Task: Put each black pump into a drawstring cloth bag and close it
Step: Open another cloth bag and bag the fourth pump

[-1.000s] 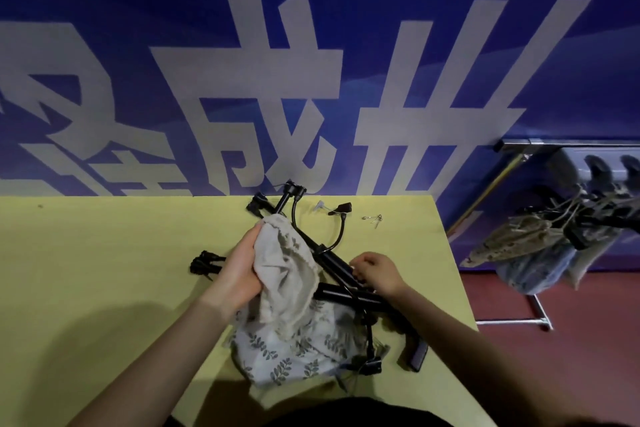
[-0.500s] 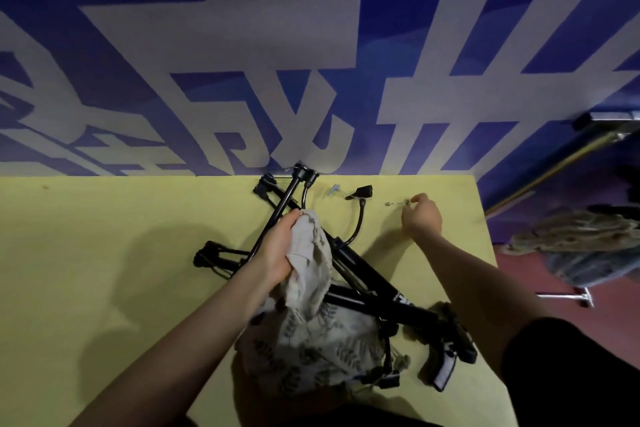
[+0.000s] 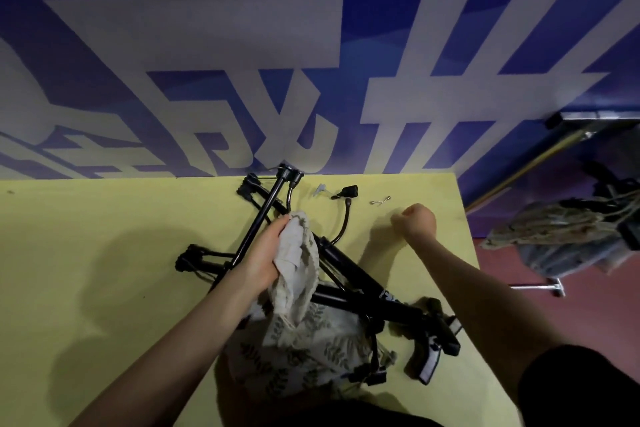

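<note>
Nearest the viewer, a leaf-print bag [image 3: 304, 354] lies on the table's [image 3: 104, 253] front edge, part of a pump already showing at its mouth. Over and beyond it a heap of black pumps [image 3: 349, 274] lies crossed, their tubes and hoses splayed toward the wall.

The left hand [image 3: 265, 255] grips a plain cloth bag [image 3: 298, 264] bunched in curled fingers, held above the heap. The right hand [image 3: 415, 220] hovers farther out over the table with fingers curled in; whether it pinches anything cannot be told. Just beyond it lies a small metal pin [image 3: 380, 200], and beside that a black nozzle [image 3: 347, 191] and a pale plastic piece [image 3: 320, 189].

Step in hand, as judged: preparing an empty bag for the next pump, with loose fittings being gathered. The next move calls for opening the bag's mouth with both hands, freeing one pump from the tangle without dragging its neighbours, then sliding it in lengthwise before drawing the cord.

The table is flat yellow board, dimly lit, with soft shadows under both arms. Behind it stands a blue wall [image 3: 311, 45] with large white characters. To the right, over a red floor [image 3: 554, 322], a metal rack [image 3: 540, 288] carries more bags [image 3: 571, 236].
</note>
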